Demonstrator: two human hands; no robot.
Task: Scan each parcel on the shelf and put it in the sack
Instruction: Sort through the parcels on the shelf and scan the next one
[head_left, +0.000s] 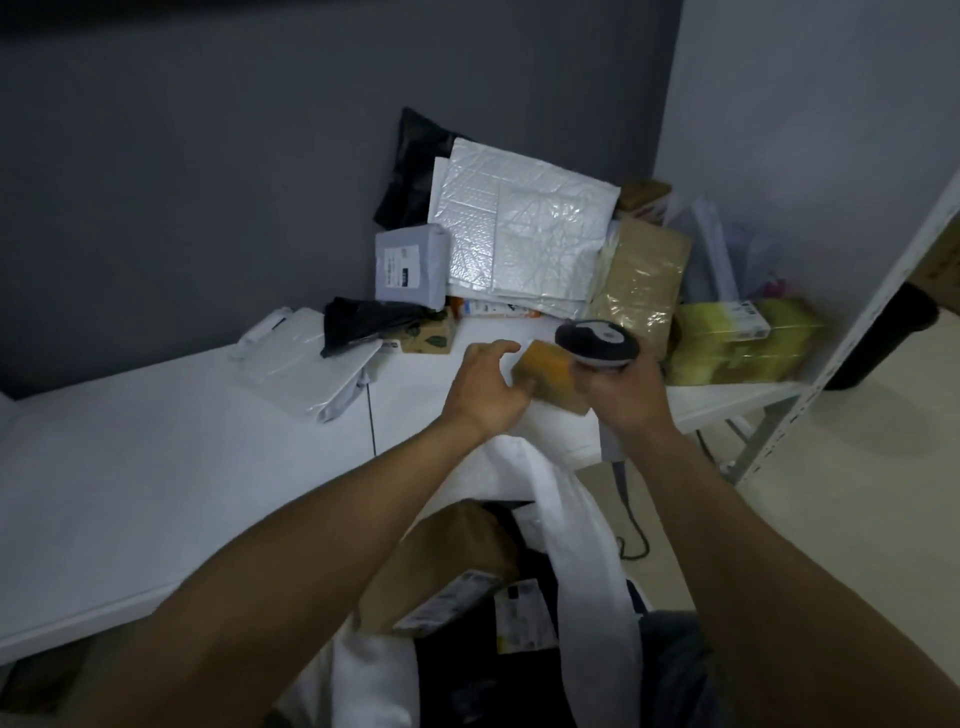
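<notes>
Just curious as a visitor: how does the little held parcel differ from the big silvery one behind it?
The orange-brown parcel is small and blocky; the silver bubble mailer is large and flat. The left hand grips the orange-brown parcel; the silver bubble mailer rests atop the pile. Both are packages.

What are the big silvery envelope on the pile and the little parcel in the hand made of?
The silvery envelope looks like a glossy plastic bubble mailer: creased, shiny, dimpled. The little parcel, gripped by the left hand beside the scanner in the right hand, seems brown cardboard or paper under shiny tape; blur leaves that open.
</notes>
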